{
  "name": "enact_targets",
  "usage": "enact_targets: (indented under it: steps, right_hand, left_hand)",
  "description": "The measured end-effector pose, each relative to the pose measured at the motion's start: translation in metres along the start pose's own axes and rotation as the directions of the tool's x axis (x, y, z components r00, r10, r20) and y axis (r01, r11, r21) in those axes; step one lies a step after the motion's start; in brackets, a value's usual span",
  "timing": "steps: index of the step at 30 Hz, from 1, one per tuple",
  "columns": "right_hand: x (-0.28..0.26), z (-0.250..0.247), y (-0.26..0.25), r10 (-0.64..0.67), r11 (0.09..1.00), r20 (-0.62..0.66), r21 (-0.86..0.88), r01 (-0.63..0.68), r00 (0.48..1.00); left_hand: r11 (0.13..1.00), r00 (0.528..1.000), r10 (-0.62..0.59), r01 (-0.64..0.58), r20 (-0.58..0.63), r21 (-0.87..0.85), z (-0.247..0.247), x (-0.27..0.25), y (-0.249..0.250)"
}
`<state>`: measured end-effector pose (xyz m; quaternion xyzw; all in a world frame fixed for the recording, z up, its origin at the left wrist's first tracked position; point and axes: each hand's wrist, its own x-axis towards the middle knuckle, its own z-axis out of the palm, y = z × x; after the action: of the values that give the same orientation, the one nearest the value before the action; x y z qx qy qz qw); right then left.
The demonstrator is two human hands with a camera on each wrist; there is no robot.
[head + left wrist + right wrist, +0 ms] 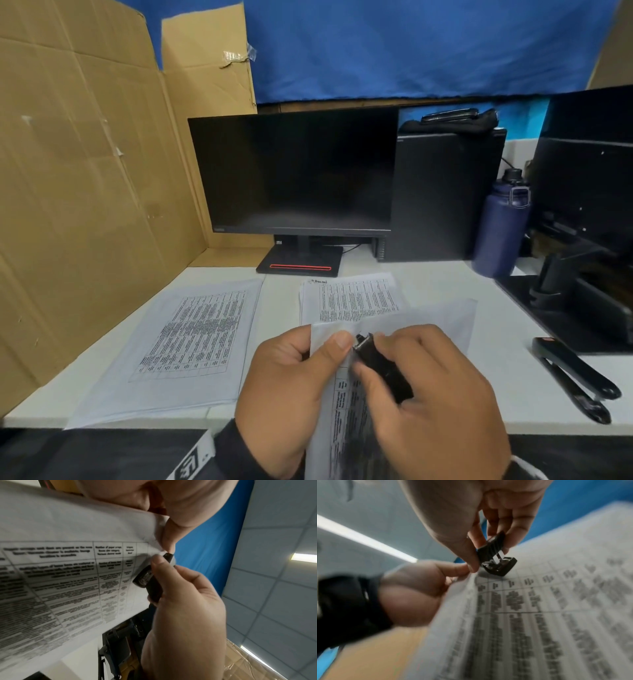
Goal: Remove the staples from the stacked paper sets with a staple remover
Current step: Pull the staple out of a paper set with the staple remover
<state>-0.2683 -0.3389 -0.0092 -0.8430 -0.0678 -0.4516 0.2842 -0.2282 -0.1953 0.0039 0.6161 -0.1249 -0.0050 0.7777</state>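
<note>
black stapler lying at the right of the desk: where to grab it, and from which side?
Judgement: take the long black stapler across the middle of its body, coming from above with fingers on its two long sides. It lies flat on the white desk, long and narrow, running diagonally with bare desk along both flanks. The right hand is nearest but currently holds the black staple remover.
</note>
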Motion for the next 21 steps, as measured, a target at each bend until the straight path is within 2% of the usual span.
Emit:
enact_targets:
  steps: [3, 8, 12, 14, 16, 18, 19, 21]
  right_hand:
    - [-0.003, 0.005, 0.000, -0.084, 0.996, -0.077, -0.039, 0.081, 0.993]
    - [-0.004, 0.010, 0.008, 0.104, 0.955, -0.018, 0.282, -0.094, 0.994]
    - [-0.003, 0.010, 0.006, 0.023, 0.992, -0.042, 0.121, -0.017, 0.999]
    - [-0.005, 0.009, 0.004, 0.028, 0.996, -0.052, 0.087, -0.023, 0.998]
    - [-0.005, 0.011, 0.003, 0.151, 0.964, -0.007, 0.223, -0.146, 0.988]
    - [-0.008, 0.017, 0.002, 0.302, 0.851, 0.052, 0.435, -0.294, 0.952]
    - [-0.008, 0.019, 0.002, 0.341, 0.807, 0.076, 0.488, -0.333, 0.937]
    - [-0.008, 0.020, 0.004, 0.332, 0.819, 0.097, 0.464, -0.337, 0.938]
  left_hand:
    - [0.999, 0.999, -0.019, 0.018, -0.030, -0.039, 0.002, -0.001, -0.003]
    - [0.987, 0.996, -0.084, 0.083, 0.003, -0.135, 0.000, -0.001, -0.002]
    - [0.999, 1.000, -0.029, 0.028, -0.001, -0.029, -0.003, -0.001, -0.002]
    - [1.000, 1.000, -0.004, 0.004, -0.001, 0.007, -0.004, -0.001, -0.003]
    - [1.000, 1.000, 0.003, -0.003, -0.010, 0.019, -0.005, -0.001, -0.005]
    - [1.000, 1.000, 0.001, 0.000, -0.023, 0.018, -0.004, -0.002, -0.005]
    - [1.000, 1.000, -0.002, 0.003, -0.026, 0.019, -0.004, -0.002, -0.006]
    - [0.999, 0.999, -0.009, 0.011, -0.032, 0.034, -0.004, -0.003, -0.007]
